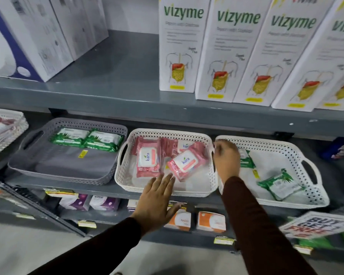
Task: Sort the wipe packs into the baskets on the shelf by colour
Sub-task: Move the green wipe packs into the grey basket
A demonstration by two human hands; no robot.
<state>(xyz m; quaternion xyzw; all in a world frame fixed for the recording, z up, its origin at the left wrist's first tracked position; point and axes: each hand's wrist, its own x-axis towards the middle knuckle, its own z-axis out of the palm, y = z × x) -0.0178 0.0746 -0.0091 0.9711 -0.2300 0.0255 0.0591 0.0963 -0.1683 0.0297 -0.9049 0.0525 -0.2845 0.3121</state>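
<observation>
My left hand (157, 197) hovers flat and empty over the middle basket's (125, 175) pink packs (184, 160). My right hand (225, 155) reaches a green pack (245, 160); I cannot tell its grip.

A shop, likely a pharmacy aisle. Grey metal shelving (127, 100) carries a row of identical Vizyme boxes (179, 46) at one o'clock. Yellow price tags (87, 224) line the lower shelf edge at seven o'clock. A "buy, get free" promotion sign (316, 227) hangs at four o'clock. Boxed stock (211, 221) sits below at six o'clock.
</observation>
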